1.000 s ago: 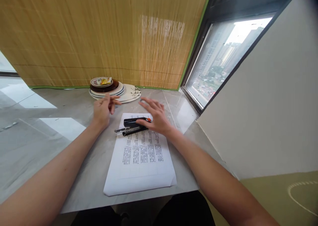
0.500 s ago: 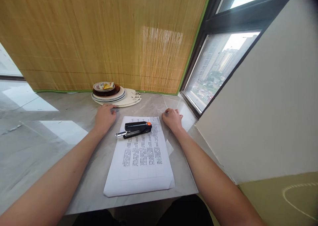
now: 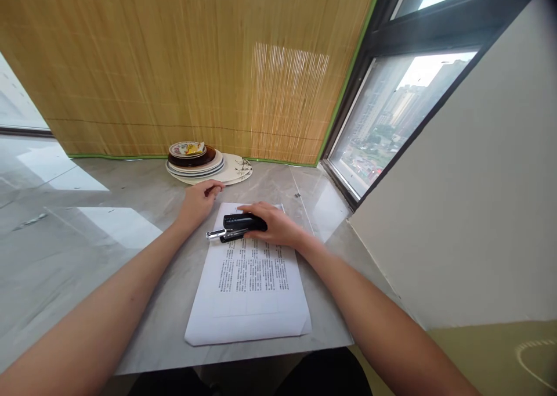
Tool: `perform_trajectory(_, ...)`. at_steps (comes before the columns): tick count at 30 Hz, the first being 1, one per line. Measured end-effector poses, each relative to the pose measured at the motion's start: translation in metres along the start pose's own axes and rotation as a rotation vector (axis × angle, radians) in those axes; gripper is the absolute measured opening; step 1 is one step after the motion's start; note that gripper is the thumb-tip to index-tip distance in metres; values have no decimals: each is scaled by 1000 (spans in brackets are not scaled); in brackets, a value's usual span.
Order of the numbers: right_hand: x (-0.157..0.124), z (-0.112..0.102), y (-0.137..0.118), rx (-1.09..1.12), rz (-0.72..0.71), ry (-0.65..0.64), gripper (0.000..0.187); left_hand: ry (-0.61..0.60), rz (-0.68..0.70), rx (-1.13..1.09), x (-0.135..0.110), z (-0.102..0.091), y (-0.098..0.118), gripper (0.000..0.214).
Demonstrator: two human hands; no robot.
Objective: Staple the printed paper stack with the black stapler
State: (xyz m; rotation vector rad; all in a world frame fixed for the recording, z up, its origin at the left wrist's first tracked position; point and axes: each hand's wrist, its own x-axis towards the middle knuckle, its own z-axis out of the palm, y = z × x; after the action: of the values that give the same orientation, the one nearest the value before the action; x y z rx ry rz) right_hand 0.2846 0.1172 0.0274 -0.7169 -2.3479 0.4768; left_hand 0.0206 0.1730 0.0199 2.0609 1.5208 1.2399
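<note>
A black stapler (image 3: pixel 232 220) lies across the upper part of a printed white sheet stack (image 3: pixel 249 320), its silver metal piece (image 3: pixel 216 234) sticking out at the left end. My right hand (image 3: pixel 273 224) is closed around the stapler's right end, thumb on the near side and fingers over the far side, covering its orange part. My left hand (image 3: pixel 199 201) is beyond the sheets' upper left corner, fingers curled together above the counter. Whatever may be between those fingertips is hidden.
A stack of plates (image 3: pixel 195 165) with a small yellow packet (image 3: pixel 194 148) stands at the back on a pale oval board (image 3: pixel 240 172). A small dark bit (image 3: pixel 297 195) lies on the grey marbled counter (image 3: pixel 143 303). Bamboo blind (image 3: pixel 174 65) behind, window and white wall (image 3: pixel 456 210) at right.
My right hand has moved left from the counter beside the sheets onto the stapler and grasped it. My left hand has shifted slightly right, its fingers more curled. The view has shifted slightly.
</note>
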Motion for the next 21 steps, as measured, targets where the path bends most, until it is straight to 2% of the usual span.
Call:
perform_trajectory(2, -1, 5, 1, -1, 1, 9, 41, -24, -7, -83, 0, 1, 1, 27)
perform_trajectory(4, -2, 4, 7, -1, 9, 120, 31, -22, -30, -171, -1, 1, 2, 30)
perform_trajectory(7, -3, -3, 18, -70, 73, 320, 30, -15, -47, -256, -2, 1, 5, 40)
perform_trajectory(9, -4, -7, 25, -144, 130, 376, 31, 0, -52, -292, -3, 2, 8, 46)
perform_trajectory(12, -5, -10, 33, -202, 190, 394, 30, -30, -17, -289, -5, 4, 15, 40)
perform_trajectory(17, -5, -8, 34, -213, 217, 368, 31, -203, 198, -89, -7, 11, 18, 28)
perform_trajectory(21, -4, -7, 31, -178, 176, 340, 32, -192, 313, -35, -7, 15, 15, 24)
